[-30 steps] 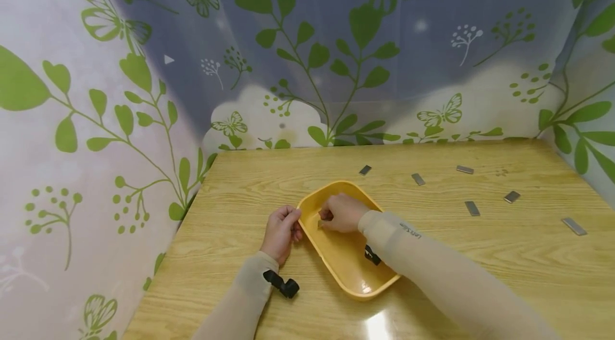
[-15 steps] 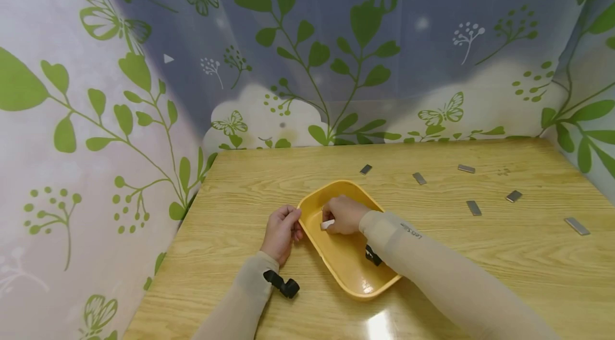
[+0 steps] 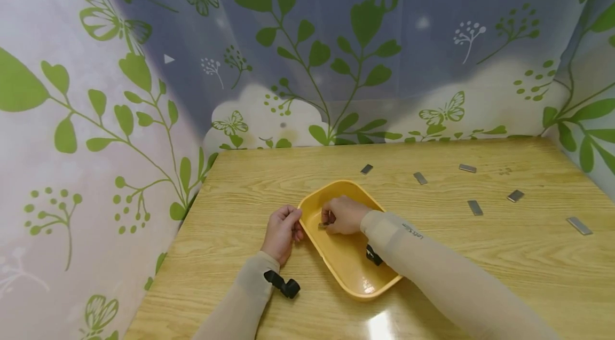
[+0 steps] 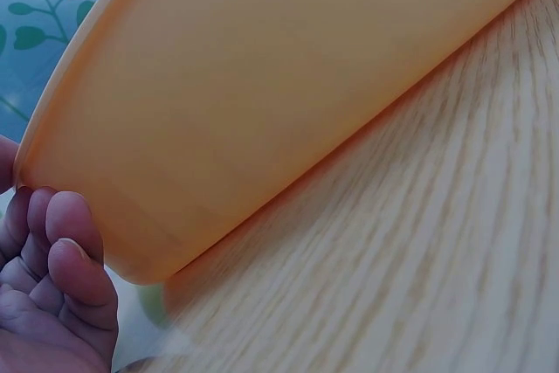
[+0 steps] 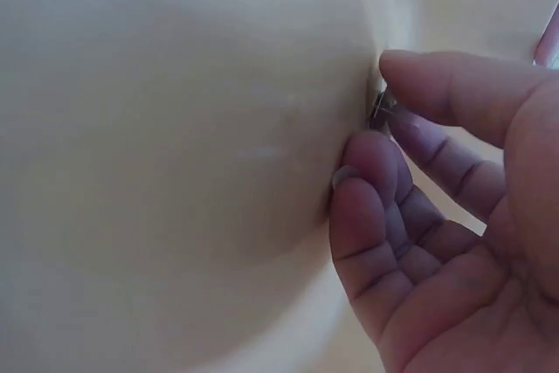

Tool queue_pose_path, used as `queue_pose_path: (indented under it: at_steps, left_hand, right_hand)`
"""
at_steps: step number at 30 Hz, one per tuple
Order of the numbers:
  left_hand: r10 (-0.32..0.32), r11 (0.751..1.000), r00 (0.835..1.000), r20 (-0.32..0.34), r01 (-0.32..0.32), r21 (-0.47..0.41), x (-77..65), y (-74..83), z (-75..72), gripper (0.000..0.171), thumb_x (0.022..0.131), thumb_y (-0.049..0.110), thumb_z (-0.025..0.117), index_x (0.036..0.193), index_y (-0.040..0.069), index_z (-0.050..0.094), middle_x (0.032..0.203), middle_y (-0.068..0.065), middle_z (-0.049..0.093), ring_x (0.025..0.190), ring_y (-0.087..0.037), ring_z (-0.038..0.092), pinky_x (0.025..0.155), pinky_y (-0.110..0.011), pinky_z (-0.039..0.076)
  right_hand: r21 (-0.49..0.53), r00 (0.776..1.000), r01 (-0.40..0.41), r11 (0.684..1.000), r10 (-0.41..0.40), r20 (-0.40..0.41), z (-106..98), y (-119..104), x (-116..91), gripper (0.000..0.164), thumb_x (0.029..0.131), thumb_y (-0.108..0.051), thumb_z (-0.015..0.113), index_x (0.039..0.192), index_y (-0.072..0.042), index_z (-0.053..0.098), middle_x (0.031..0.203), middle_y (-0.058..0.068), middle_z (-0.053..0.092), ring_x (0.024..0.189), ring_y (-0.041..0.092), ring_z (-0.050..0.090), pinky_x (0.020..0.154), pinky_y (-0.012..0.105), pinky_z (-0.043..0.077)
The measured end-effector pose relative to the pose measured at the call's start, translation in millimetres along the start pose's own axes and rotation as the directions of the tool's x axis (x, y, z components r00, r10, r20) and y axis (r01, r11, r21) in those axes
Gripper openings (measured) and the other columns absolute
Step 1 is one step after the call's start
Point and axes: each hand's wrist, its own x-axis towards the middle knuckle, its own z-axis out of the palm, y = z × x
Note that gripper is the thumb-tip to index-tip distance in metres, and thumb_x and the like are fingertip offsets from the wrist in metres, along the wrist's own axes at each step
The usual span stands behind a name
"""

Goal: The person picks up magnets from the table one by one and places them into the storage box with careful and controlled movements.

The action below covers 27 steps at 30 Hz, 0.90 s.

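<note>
A yellow plastic basin stands on the wooden table. My left hand pinches its left rim between thumb and fingers; the left wrist view shows the curled fingers under the rim. Inside the basin, near the far left end, my right hand pinches a small flat metal piece low by the floor. Up close in the right wrist view, thumb and fingers mostly cover this metal piece.
Several similar grey metal pieces lie scattered on the table behind and right of the basin, among them one near the back, one in the middle and one far right. A patterned curtain borders the table's back.
The metal piece in my right hand has turned: it looked bright white half a second ago and looks dark now. Both hands have stayed nearly in place.
</note>
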Motion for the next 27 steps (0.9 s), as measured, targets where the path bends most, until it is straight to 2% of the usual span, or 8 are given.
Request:
queue_pose_path:
  at_steps: [4,13,21,27]
  left_hand:
    - [0.001,1.000,1.000,0.001,-0.001,0.000,-0.1,-0.1,0.3,0.021,0.095,0.016,0.059,0.085,-0.001,0.051,0.062,-0.004,0.048,0.046,-0.014,0.046,0.045,-0.023,0.040]
    - [0.003,1.000,1.000,-0.001,-0.003,-0.002,-0.3,-0.7,0.3,0.023,0.095,0.017,0.059,0.085,-0.002,0.051,0.061,-0.004,0.048,0.046,-0.014,0.047,0.044,-0.024,0.040]
    - [-0.007,1.000,1.000,-0.002,0.007,-0.006,-0.5,0.9,0.9,0.020,0.096,0.015,0.059,0.083,0.001,0.052,0.060,-0.004,0.048,0.045,-0.014,0.047,0.044,-0.023,0.040]
    - [-0.003,1.000,1.000,0.009,0.003,-0.006,-0.8,1.7,0.4,0.020,0.096,0.015,0.059,0.084,0.001,0.052,0.061,-0.004,0.048,0.046,-0.014,0.047,0.044,-0.024,0.040]
  right_hand:
    - [0.009,1.000,-0.013,1.000,0.013,0.003,-1.1,-0.4,-0.5,0.007,0.080,-0.009,0.073,0.082,-0.012,0.067,0.073,-0.008,0.056,0.070,0.009,0.051,0.066,0.024,0.043]
    - [0.018,1.000,-0.012,1.000,0.012,-0.019,-2.0,-2.2,-2.7,0.010,0.078,-0.008,0.076,0.077,-0.012,0.067,0.070,-0.010,0.057,0.067,0.008,0.050,0.064,0.023,0.042]
    - [0.016,0.998,-0.067,0.998,0.067,-0.018,-2.1,-3.0,-2.7,0.012,0.079,-0.010,0.078,0.078,-0.014,0.067,0.071,-0.009,0.058,0.067,0.009,0.052,0.064,0.024,0.044]
    - [-0.005,0.997,-0.072,0.997,0.072,-0.039,-1.7,-1.6,-1.5,0.011,0.080,-0.010,0.076,0.079,-0.015,0.066,0.072,-0.009,0.058,0.068,0.009,0.052,0.065,0.025,0.044]
